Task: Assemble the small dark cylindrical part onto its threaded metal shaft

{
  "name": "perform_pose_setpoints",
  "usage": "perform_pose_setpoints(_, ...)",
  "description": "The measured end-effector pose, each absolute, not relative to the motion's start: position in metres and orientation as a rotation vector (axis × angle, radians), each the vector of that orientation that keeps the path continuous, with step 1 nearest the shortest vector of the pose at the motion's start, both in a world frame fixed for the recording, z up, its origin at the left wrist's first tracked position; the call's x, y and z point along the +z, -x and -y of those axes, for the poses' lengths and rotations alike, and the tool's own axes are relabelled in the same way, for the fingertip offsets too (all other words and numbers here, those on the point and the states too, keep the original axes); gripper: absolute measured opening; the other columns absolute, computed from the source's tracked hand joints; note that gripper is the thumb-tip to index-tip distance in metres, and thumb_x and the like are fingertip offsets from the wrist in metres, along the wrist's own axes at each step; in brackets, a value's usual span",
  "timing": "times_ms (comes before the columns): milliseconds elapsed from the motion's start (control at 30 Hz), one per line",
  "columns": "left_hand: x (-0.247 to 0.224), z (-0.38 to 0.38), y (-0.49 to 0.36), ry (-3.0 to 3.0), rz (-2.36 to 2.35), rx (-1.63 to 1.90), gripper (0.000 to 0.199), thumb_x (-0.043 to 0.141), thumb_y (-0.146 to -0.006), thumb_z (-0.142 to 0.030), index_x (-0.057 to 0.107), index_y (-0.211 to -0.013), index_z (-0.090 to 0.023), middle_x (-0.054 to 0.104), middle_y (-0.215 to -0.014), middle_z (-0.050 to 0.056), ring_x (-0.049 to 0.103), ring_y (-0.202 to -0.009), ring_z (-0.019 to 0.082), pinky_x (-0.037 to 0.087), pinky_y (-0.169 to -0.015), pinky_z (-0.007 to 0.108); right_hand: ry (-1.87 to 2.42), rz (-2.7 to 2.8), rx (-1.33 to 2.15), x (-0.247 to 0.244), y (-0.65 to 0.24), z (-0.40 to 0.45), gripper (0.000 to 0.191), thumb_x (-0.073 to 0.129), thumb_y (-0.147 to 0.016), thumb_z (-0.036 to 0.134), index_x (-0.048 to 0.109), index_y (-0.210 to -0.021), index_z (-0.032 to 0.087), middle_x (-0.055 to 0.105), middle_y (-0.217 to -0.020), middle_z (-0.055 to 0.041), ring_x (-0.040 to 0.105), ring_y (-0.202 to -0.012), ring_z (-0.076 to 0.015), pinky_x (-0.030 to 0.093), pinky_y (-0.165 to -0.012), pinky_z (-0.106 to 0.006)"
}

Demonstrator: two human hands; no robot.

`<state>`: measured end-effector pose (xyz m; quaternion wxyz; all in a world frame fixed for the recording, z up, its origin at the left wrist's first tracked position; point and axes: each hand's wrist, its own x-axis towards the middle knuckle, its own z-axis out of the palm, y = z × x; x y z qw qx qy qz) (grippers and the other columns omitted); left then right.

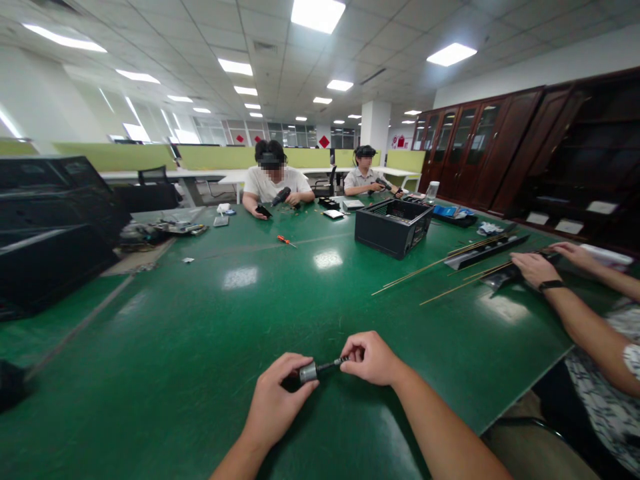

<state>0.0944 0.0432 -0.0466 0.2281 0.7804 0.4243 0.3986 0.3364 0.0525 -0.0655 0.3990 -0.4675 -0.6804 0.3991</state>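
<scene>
My left hand [280, 397] is closed around a small silver cylinder [309, 372] that looks like a motor, gripped between thumb and fingers just above the green table [210, 373]. From its right end runs a dark cable [327, 365]. The cable's far end, with a small connector-like tip [343, 360], is pinched by the thumb and fingers of my right hand [370, 360]. The cable lies nearly straight between my two hands. My fingers partly cover both the cylinder and the tip.
An orange screwdriver [285, 240] and a black computer case [385, 230] lie farther back. Thin rods [415, 272] stretch toward a co-worker's hands [537, 270] on the right. Two people [275, 183] sit opposite with power drills. Dark equipment [55, 233] stands at left.
</scene>
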Motion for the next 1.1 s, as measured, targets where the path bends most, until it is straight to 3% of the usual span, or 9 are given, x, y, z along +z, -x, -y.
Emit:
perform_pose_setpoints(633,-0.045,-0.043,-0.093,-1.928,-1.250,1.107,0.023,0.080,-0.070,-0.032,0.075,-0.092,-0.025,0.072,-0.093,0.004,0.065,-0.086,0.023,0.051,-0.082,0.034,1.179,1.668,1.015,-0.067,-0.343,-0.056,0.010,0.074,-0.068,0.018,0.068,-0.074,0.014,0.058,-0.057,0.0030,0.048,-0.049,-0.0086,0.035,-0.049,-0.020)
perform_pose_setpoints(900,-0.031,-0.052,-0.085,-1.468,-1.300,1.244,0.055,0.070,-0.076,-0.059,0.069,-0.108,-0.014,0.073,-0.094,0.010,0.069,-0.078,0.022,0.057,-0.071,0.032,1.184,1.606,0.985,-0.068,-0.347,-0.058,0.013,0.071,-0.073,0.024,0.065,-0.077,0.013,0.055,-0.059,0.0031,0.046,-0.052,-0.0084,0.034,-0.050,-0.020)
perform_pose_setpoints(1000,-0.012,-0.042,-0.058,-1.316,-1.337,1.285,0.073,0.078,-0.066,-0.059,0.065,-0.122,-0.014,0.074,-0.104,0.012,0.071,-0.086,0.025,0.059,-0.077,0.034,1.173,1.620,0.992,-0.066,-0.346,-0.056,0.011,0.071,-0.073,0.022,0.064,-0.075,0.014,0.055,-0.059,0.0034,0.046,-0.051,-0.0082,0.034,-0.050,-0.020)
perform_pose_setpoints(1100,-0.002,-0.017,-0.020,-1.240,-1.561,1.240,0.071,0.089,-0.045,-0.061,0.075,-0.102,-0.022,0.077,-0.102,0.007,0.069,-0.102,0.033,0.060,-0.081,0.036,1.163,1.647,0.994,-0.064,-0.344,-0.054,0.010,0.071,-0.072,0.020,0.063,-0.074,0.015,0.055,-0.058,0.0038,0.047,-0.051,-0.0084,0.034,-0.050,-0.020)
